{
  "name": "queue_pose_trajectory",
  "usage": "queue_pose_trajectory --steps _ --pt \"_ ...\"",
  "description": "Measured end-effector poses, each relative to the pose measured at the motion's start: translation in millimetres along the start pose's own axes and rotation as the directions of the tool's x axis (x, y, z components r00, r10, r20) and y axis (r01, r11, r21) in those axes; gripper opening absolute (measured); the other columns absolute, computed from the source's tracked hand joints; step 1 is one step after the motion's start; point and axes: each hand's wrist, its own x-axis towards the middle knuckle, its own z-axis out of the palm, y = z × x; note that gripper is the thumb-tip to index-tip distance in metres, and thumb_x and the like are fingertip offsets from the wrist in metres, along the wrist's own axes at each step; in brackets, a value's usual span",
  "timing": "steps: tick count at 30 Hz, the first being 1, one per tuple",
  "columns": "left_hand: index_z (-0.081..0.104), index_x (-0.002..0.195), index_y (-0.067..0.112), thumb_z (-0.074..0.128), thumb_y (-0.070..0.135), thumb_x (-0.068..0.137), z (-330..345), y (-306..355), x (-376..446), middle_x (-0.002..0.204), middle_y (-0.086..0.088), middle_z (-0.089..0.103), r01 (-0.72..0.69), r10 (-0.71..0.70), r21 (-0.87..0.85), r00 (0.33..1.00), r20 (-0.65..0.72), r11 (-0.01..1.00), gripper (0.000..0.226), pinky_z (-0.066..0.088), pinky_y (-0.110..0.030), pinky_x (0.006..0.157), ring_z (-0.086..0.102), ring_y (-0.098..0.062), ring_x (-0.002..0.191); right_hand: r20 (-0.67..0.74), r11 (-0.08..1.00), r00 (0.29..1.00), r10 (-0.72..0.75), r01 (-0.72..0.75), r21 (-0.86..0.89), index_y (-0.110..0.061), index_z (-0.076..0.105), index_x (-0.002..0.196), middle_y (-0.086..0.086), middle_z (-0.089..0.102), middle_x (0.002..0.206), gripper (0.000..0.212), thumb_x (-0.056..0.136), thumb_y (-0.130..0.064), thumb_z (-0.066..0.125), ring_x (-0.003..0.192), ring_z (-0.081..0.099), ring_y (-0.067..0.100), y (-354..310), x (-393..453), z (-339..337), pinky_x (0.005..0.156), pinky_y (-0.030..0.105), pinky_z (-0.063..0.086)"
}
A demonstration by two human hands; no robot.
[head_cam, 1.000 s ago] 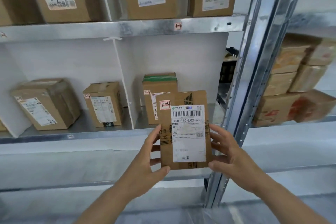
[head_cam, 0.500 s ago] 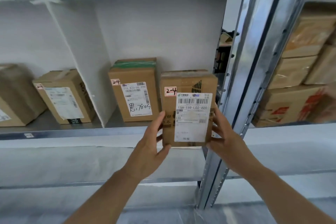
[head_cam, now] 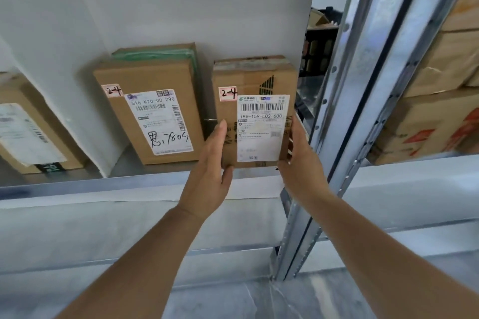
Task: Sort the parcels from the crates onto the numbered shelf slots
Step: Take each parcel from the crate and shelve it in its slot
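A small cardboard parcel [head_cam: 248, 80] with a white shipping label and a red-edged tag reading 2-4 stands upright on the metal shelf [head_cam: 103, 184], in the slot right of the white divider. My left hand [head_cam: 210, 166] grips its lower left edge, thumb under the bottom corner. My right hand [head_cam: 300, 155] holds its right edge, fingers hidden behind the box. Beside it on the left stands another 2-4 parcel [head_cam: 155, 111] with green tape on top.
A white divider panel [head_cam: 77, 85] separates this slot from the one on the left, where a further labelled box [head_cam: 33, 137] sits. A perforated steel upright [head_cam: 344, 111] rises just right of my right hand. Beyond it, taped boxes [head_cam: 435, 111] fill the neighbouring rack.
The parcel has moved forward and up from in front of the shelf edge into the 2-4 slot, next to the green-taped box. Both hands went with it, and the view came closer.
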Motion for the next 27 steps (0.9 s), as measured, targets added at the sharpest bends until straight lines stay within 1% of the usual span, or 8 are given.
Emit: queue_pose_trajectory --steps 6,8,11,15,18,21,24,27 --pt "-0.008 0.144 0.042 0.060 -0.010 0.084 15 -13 15 0.158 -0.009 0.016 -0.014 0.016 0.056 0.999 -0.040 0.998 0.105 0.012 0.002 0.103 0.019 -0.019 0.144 -0.053 0.996 0.996 0.072 -0.075 -0.054 -0.054 0.001 0.142 0.000 0.052 0.134 0.082 0.093 -0.004 0.043 0.109 0.057 0.027 0 17 12 0.082 0.050 0.055" --pt "-0.008 0.144 0.041 0.060 -0.009 0.084 18 -15 20 0.158 -0.007 0.016 -0.005 0.009 0.089 0.999 -0.049 0.996 0.105 0.014 -0.002 0.103 0.020 -0.018 0.143 -0.058 0.993 0.994 0.092 -0.096 -0.070 -0.052 0.003 0.143 0.001 0.053 0.132 0.080 0.093 -0.003 0.043 0.108 0.058 0.028 1 24 14 0.080 0.049 0.056" --pt "-0.009 0.143 0.043 0.059 -0.009 0.085 21 -15 26 0.157 -0.008 0.018 -0.010 0.018 0.104 0.997 -0.081 0.995 0.103 0.028 -0.015 0.094 0.024 -0.015 0.138 -0.059 0.988 0.992 0.116 -0.121 -0.092 -0.048 0.003 0.146 0.002 0.054 0.129 0.082 0.093 0.001 0.041 0.100 0.058 0.025 3 30 14 0.079 0.042 0.056" --pt "-0.011 0.140 0.046 0.058 -0.009 0.086 23 -13 26 0.155 -0.015 0.022 -0.016 0.025 0.102 0.996 -0.090 0.995 0.104 0.039 -0.028 0.095 0.032 -0.027 0.137 -0.072 0.986 0.988 0.140 -0.146 -0.087 -0.045 0.002 0.148 0.004 0.057 0.126 0.081 0.092 0.001 0.040 0.091 0.055 0.020 1 31 16 0.079 0.038 0.053" --pt "-0.013 0.140 0.046 0.057 -0.007 0.087 21 -10 22 0.157 -0.014 0.018 0.008 0.000 0.094 0.996 -0.084 0.995 0.103 0.046 -0.037 0.095 0.038 -0.029 0.133 -0.077 0.986 0.989 0.129 -0.136 -0.092 -0.042 0.001 0.149 0.005 0.054 0.131 0.082 0.092 0.002 0.041 0.104 0.057 0.025 0 27 19 0.086 0.041 0.053" --pt "-0.008 0.142 0.045 0.058 -0.005 0.087 14 -6 16 0.159 -0.011 0.012 0.034 -0.029 0.066 0.997 -0.075 0.997 0.099 0.047 -0.037 0.093 0.040 -0.027 0.128 -0.084 0.988 0.987 0.137 -0.142 -0.066 -0.041 -0.005 0.148 0.002 0.042 0.144 0.084 0.091 0.001 0.041 0.117 0.053 0.026 -3 20 20 0.090 0.046 0.052" --pt "-0.009 0.145 0.043 0.059 0.007 0.090 8 4 -1 0.161 -0.004 0.006 0.117 -0.112 0.094 0.992 -0.058 0.989 0.095 0.049 -0.022 0.078 0.052 -0.025 0.120 -0.055 0.988 0.988 0.144 -0.147 -0.045 -0.039 -0.002 0.149 -0.004 0.027 0.154 0.082 0.092 0.001 0.042 0.129 0.044 0.022 -9 3 14 0.099 0.038 0.047" --pt "0.007 0.149 0.034 0.054 0.024 0.095 1 23 -31 0.160 0.004 0.009 0.240 -0.238 0.163 0.971 -0.035 0.957 0.072 0.032 -0.015 0.092 0.034 -0.017 0.139 0.036 0.977 0.991 0.129 -0.120 -0.177 -0.028 0.006 0.151 -0.007 0.011 0.158 0.075 0.094 0.000 0.045 0.140 0.028 0.019 -20 -31 -1 0.104 0.029 0.037"
